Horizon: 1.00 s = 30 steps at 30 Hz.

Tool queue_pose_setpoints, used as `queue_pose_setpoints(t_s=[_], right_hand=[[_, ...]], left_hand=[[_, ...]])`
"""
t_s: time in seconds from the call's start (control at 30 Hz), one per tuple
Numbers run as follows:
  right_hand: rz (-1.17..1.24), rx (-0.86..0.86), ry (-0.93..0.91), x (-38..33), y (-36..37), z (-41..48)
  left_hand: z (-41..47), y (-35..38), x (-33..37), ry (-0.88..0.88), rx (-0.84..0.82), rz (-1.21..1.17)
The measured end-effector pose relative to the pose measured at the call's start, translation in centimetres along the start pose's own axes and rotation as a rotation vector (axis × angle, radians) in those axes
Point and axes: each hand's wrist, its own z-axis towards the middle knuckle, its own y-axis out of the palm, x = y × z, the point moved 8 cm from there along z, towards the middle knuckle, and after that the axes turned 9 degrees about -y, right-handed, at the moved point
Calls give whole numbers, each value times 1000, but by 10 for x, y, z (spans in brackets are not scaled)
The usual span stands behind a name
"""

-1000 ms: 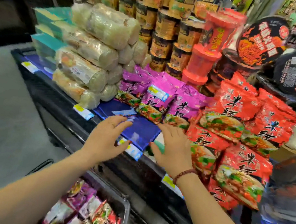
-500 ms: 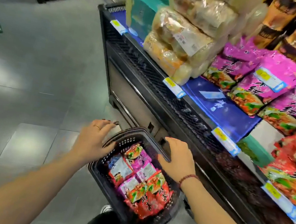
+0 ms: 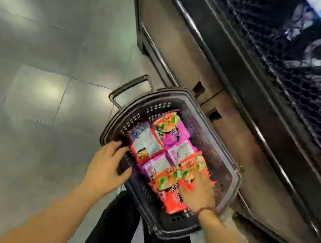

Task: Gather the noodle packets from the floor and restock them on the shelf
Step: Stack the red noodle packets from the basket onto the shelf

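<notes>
A black plastic basket [image 3: 235, 175] stands on the floor against the shelf's base. Several noodle packets lie inside it: pink ones [image 3: 176, 134], red ones [image 3: 174, 203] and one showing its silvery back [image 3: 145, 142]. My left hand [image 3: 106, 165] grips the basket's left wall, with fingers over the rim and the thumb inside. My right hand [image 3: 197, 190], with a bead bracelet at the wrist, lies on the red packets at the near right. Its fingertips are hidden among the packets. The frame is blurred.
The dark metal shelf base [image 3: 235, 80] with a mesh front runs diagonally along the right. Grey tiled floor [image 3: 49, 61] fills the left. The basket's handle [image 3: 129, 87] lies folded out to the far left. My legs in black trousers [image 3: 115, 229] are just below the basket.
My view has dropped from the stocked shelf down to the basket. My left hand took hold of the basket's wall, and my right hand went from the rim down onto the red packets.
</notes>
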Motion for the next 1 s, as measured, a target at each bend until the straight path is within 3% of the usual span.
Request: queue_pose_setpoints(t_s=[0.13, 0.3, 0.47, 0.7, 0.83, 0.9, 1.0], right_hand=[[-17, -89, 78, 37, 57, 27], [4, -38, 117, 52, 105, 52], [-65, -29, 128, 54, 145, 67], [-86, 20, 82, 55, 139, 69], [-45, 44, -136, 36, 111, 62], [-110, 17, -321, 15, 95, 55], [-286, 89, -633, -18, 67, 40]], left_hand=[[12, 63, -13, 17, -52, 64], [15, 107, -25, 100, 25, 56], [13, 114, -31, 132, 144, 52], [13, 116, -34, 133, 132, 88], [16, 105, -24, 65, 70, 47], [22, 93, -8, 38, 17, -126], [37, 94, 13, -152, -349, -556]])
